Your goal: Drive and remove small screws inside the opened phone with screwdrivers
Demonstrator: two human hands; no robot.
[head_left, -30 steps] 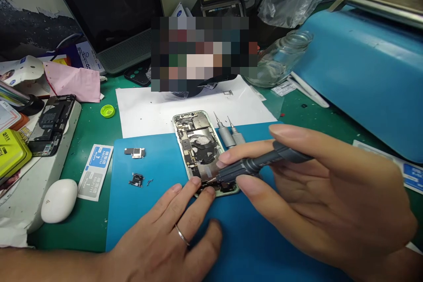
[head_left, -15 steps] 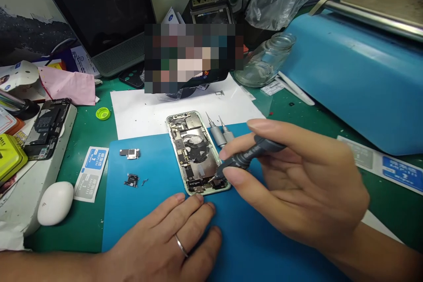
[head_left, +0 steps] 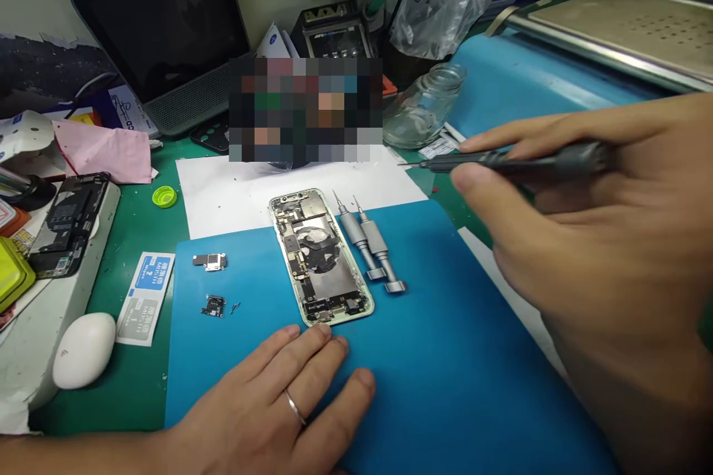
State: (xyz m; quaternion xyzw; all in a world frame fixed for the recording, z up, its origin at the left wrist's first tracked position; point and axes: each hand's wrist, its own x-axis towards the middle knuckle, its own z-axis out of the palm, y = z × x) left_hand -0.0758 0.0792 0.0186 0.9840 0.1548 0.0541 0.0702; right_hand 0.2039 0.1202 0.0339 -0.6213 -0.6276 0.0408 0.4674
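Observation:
An opened phone (head_left: 345, 267) lies face up on the blue mat (head_left: 445, 371), with its inner boards and metal plate showing. My left hand (head_left: 290, 401) rests flat on the mat, fingers stretched, fingertips at the phone's lower edge. A ring is on one finger. In my right hand (head_left: 590, 230), raised to the right of the phone, is a dark screwdriver (head_left: 490, 161), gripped by thumb and fingers. Its thin tip points left, away from the phone. Two silver screwdrivers (head_left: 365, 237) lie side by side along the phone's right edge.
Small phone parts (head_left: 212, 261) and a few tiny screws (head_left: 235, 308) lie on the mat's left. Beyond it are white paper (head_left: 206, 193) and a glass jar (head_left: 426, 107). To the left are a white earbud-like case (head_left: 85, 350) and another opened phone (head_left: 70, 219).
My right hand has lifted the screwdriver off the phone's lower end and carried it up and right. My left hand stays by the phone. The view has shifted slightly.

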